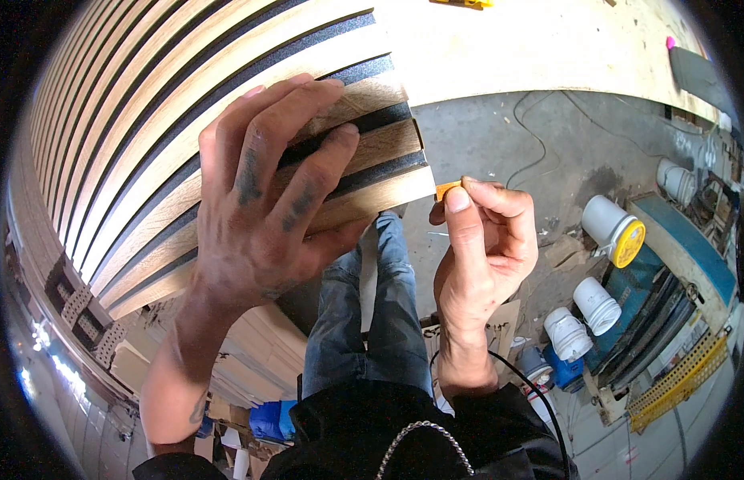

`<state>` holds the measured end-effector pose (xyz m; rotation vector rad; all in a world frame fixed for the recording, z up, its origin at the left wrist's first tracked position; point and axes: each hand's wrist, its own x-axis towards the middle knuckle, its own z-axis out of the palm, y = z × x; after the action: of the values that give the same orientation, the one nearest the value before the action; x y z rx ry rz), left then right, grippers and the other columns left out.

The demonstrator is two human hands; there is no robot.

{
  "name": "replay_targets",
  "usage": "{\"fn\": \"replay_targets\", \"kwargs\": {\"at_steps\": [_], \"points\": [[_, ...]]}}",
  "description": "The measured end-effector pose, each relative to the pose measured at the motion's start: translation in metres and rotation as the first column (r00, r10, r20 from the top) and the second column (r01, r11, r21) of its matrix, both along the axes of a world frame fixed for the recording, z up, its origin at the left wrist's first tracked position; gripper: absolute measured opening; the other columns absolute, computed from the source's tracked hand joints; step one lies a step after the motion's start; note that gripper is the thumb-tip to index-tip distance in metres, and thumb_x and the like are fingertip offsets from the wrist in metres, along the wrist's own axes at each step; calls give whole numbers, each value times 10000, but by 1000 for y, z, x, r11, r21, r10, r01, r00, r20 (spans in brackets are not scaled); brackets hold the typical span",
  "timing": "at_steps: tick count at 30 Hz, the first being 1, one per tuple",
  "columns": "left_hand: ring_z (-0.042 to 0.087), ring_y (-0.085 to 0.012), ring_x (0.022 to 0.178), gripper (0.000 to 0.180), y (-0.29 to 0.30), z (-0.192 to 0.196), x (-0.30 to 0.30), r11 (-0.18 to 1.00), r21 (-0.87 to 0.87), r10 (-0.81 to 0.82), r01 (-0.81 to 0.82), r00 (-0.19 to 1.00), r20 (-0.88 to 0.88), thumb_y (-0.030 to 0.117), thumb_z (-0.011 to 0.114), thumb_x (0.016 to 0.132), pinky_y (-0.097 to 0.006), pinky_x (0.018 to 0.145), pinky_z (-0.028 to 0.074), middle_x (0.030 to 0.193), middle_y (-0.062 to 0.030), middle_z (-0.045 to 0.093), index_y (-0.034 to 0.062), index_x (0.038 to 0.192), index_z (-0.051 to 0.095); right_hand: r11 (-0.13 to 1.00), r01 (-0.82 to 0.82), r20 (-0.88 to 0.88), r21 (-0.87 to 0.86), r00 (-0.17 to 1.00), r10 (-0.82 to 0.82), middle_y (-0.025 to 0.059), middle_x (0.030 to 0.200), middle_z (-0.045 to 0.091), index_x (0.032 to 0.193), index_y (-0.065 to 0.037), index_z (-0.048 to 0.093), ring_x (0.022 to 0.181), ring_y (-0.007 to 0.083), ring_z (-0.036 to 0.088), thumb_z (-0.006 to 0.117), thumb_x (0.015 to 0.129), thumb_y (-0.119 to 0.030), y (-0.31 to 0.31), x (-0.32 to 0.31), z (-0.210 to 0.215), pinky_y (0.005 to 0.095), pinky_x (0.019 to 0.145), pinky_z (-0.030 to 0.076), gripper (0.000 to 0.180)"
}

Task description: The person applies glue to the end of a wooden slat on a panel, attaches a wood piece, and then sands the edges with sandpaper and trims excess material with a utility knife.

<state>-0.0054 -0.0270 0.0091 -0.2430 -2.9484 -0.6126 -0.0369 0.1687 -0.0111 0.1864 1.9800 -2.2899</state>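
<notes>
- The slatted wood panel [228,120], pale oak strips over black backing, lies in front of the person with its cut end just above their knees.
- The left hand [268,192] lies flat across the slats near that end, fingers spread and gripping nothing; it seems to pin the panel steady.
- The right hand [484,240] pinches a small orange piece [447,190] between thumb and forefinger, just beside the panel's corner, probably to line it up with the edge.
- Below are the person's jeans [372,320] and the grey concrete floor [500,144].
- White buckets [596,304], one with a yellow lid [629,242], stand to the right by a blue machine [684,248].
</notes>
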Motion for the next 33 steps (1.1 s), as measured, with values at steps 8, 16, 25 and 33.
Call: {"fn": "replay_targets", "kwargs": {"at_steps": [8, 16, 25, 33], "points": [[443, -361, 1299, 682, -1, -6, 1, 1000, 0, 5, -5, 1000, -28, 342, 800, 698, -509, 1047, 349, 1406, -144, 481, 130, 1289, 536, 999, 14, 16, 42, 1000, -14, 100, 870, 666, 995, 11, 624, 731, 158, 628, 677, 874, 42, 2, -3, 1, 276, 685, 507, 137], [440, -365, 1296, 637, -1, -3, -1, 1000, 4, 1, -1, 1000, -24, 400, 764, 747, -521, 1037, 359, 1406, -136, 477, 129, 1280, 544, 969, 81, -118, 234, 991, -55, 96, 856, 712, 1038, 9, 669, 742, 116, 659, 712, 882, -21, 24, -40, 8, 227, 678, 544, 165], [368, -302, 1331, 670, 8, -7, -1, 999, 38, 14, -16, 999, 34, 256, 844, 641, -511, 1112, 331, 1390, -92, 393, 113, 1214, 527, 723, 295, -446, 624, 895, 20, 101, 839, 706, 1098, 1, 720, 737, 143, 640, 701, 900, -153, 40, -195, 21, 257, 700, 518, 251], [396, -311, 1296, 683, 4, -3, -1, 998, 48, 46, -48, 998, 37, 240, 842, 597, -501, 1111, 339, 1370, -71, 413, 145, 1196, 528, 551, 357, -646, 754, 556, 523, 139, 862, 691, 1043, -33, 683, 736, 280, 682, 711, 858, -188, -62, -161, 15, 359, 684, 554, 243]]}}
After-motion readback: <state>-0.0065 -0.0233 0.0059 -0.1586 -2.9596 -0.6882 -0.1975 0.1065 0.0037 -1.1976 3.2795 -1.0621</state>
